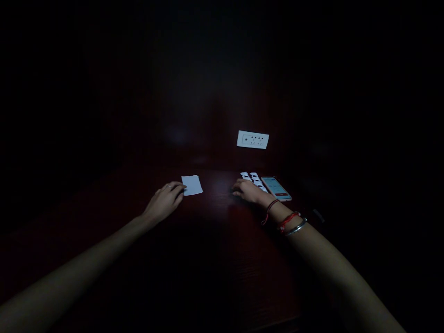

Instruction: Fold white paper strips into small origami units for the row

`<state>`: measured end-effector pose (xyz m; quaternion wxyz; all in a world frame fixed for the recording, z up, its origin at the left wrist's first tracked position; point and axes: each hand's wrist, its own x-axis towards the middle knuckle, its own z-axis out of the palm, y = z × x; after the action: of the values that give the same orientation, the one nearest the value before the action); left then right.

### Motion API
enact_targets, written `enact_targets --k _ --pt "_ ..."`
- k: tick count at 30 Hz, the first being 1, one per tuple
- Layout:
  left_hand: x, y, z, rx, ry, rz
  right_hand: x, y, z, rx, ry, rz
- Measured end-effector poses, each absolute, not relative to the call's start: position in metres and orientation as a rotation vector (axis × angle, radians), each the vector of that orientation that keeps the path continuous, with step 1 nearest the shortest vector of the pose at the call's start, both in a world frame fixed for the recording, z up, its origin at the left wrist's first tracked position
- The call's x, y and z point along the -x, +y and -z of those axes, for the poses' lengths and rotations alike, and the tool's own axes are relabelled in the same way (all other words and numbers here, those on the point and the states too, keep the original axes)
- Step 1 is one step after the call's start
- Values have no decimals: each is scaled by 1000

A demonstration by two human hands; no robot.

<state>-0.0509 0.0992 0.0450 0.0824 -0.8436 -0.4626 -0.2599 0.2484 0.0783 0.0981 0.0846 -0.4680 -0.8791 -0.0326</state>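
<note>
My left hand (165, 201), with a ring on one finger, has its fingertips closed at the left edge of a small stack of white paper (193, 185) lying on the dark reddish table (215, 217). To the right, my right hand (247, 190) is low over the table with its fingers bent down. What is under those fingertips, if anything, is hidden. Just behind and beside that hand lie two rows of small white crumpled or folded pieces (255, 179), partly covered by it. Bracelets (291, 224) circle my right wrist.
A phone (276, 188) with a lit screen lies right of the white pieces. A white socket panel (253, 139) is on the dark wall behind the table. Farther right is a small dim object (318, 215) I cannot make out. Most surroundings are very dark.
</note>
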Motion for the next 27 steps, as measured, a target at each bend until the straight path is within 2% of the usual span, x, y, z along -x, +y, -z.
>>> enact_targets --k 10,27 --pt "103 111 -31 2457 -1593 740 -90 119 -66 1317 -2587 31" --pt "115 110 -34 2454 -1683 721 -77 149 -68 1268 -2490 -312"
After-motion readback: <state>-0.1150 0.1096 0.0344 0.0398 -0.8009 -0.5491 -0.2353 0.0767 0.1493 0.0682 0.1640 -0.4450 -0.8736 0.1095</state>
